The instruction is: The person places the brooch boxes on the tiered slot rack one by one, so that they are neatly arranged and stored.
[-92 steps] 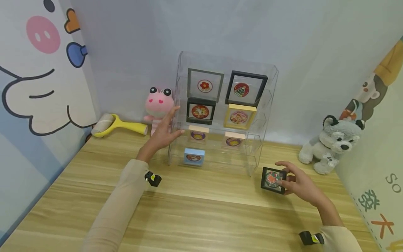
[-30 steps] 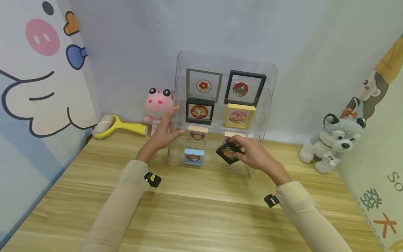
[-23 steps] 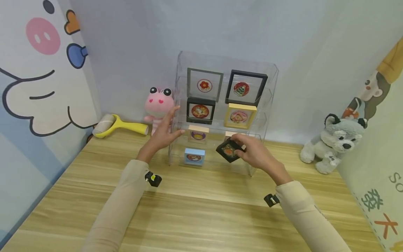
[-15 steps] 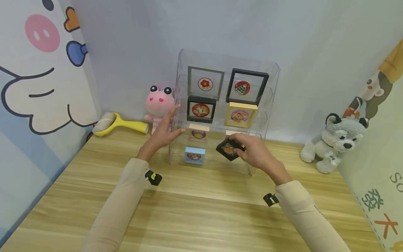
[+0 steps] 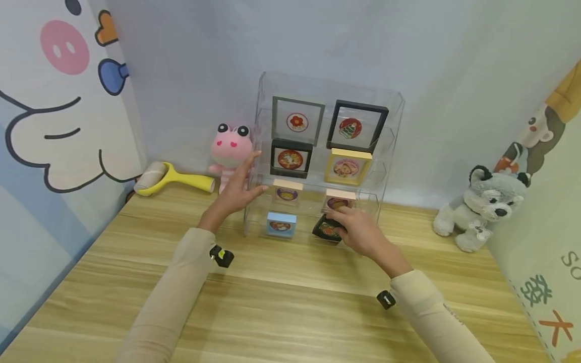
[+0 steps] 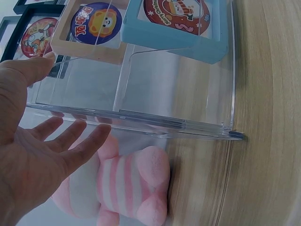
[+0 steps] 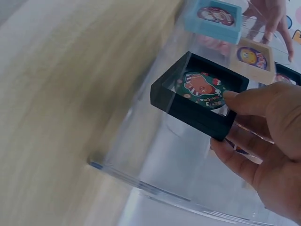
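My right hand (image 5: 358, 232) pinches a small black display frame (image 7: 197, 94) between thumb and fingers, a round badge with a brown bear on green inside it. In the head view, the black frame tilts at the lowest tier of a clear acrylic stand (image 5: 308, 234), right of a light blue frame (image 5: 281, 225). My left hand (image 5: 233, 189) rests against the stand's left side, fingers extended along the wall and thumb toward the front. Peach frames (image 5: 287, 192), a yellow frame (image 5: 347, 167), a smaller black frame (image 5: 291, 159), a grey frame (image 5: 297, 122) and a large black frame (image 5: 357, 126) fill the upper tiers.
Left of the stand a pink plush toy (image 5: 231, 148) sits by a yellow-handled lint roller (image 5: 181, 180). A grey plush dog (image 5: 490, 201) sits at the right wall. Wooden tabletop (image 5: 290, 312) stretches in front of the stand.
My right hand brought the black frame leftward from beside the stand to its lowest tier, and has just lowered it a little, uncovering the right peach frame. My left hand stays put.
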Action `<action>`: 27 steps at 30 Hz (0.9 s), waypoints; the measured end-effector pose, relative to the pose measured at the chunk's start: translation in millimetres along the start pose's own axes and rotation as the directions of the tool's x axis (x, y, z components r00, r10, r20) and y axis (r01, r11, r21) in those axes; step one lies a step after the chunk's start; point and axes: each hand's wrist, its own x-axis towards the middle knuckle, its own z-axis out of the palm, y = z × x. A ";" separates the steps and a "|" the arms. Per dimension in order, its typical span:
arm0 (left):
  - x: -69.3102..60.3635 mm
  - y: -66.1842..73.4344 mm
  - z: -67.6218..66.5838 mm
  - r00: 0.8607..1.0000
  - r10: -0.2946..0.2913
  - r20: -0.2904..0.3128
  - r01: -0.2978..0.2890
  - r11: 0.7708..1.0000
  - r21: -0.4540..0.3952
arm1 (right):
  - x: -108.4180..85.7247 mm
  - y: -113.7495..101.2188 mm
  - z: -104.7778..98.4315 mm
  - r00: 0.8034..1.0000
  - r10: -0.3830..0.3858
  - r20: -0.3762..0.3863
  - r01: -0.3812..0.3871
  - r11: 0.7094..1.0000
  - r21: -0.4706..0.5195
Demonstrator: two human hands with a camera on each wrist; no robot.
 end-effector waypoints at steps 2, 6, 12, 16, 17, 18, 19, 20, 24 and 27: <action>0.3 -0.4 0.1 1.000 0.001 0.002 -0.001 1.000 0.000 | -1.8 0.5 3.8 1.000 -0.005 -0.012 0.005 1.000 0.006; 0.9 -0.4 -0.2 1.000 0.000 0.000 0.000 1.000 -0.002 | -2.6 1.0 6.1 1.000 -0.004 -0.023 0.005 0.999 0.032; 1.7 -1.5 -0.2 1.000 0.004 -0.001 -0.004 1.000 -0.005 | -3.4 1.5 6.2 1.000 0.008 -0.006 -0.007 0.999 0.053; 2.7 -1.5 1.4 1.000 0.002 0.007 -0.001 1.000 -0.008 | -6.1 2.2 5.3 0.999 0.045 0.020 -0.046 0.996 0.075; 3.0 -1.1 1.6 1.000 0.002 0.011 -0.001 1.000 -0.009 | -7.1 2.1 4.3 0.998 0.059 0.027 -0.061 0.995 0.080; 3.4 -0.9 1.9 1.000 0.001 0.014 -0.001 1.000 -0.009 | -7.8 2.3 3.4 0.997 0.072 0.032 -0.075 0.993 0.088; 3.9 -0.7 2.2 1.000 0.002 0.015 -0.002 1.000 -0.011 | -8.6 2.4 2.2 0.996 0.084 0.036 -0.087 0.992 0.089; 4.5 -0.5 2.6 1.000 0.004 0.017 -0.003 1.000 -0.013 | -9.4 2.8 0.9 0.995 0.095 0.036 -0.098 0.991 0.089; 6.4 -1.1 4.0 1.000 0.012 0.020 -0.011 1.000 -0.011 | -13.0 5.0 -4.9 0.994 0.113 0.002 -0.113 0.990 0.086; 5.6 -3.4 3.5 1.000 0.014 0.020 -0.014 1.000 -0.003 | -16.1 6.1 -9.6 0.992 0.110 -0.058 -0.104 0.990 0.096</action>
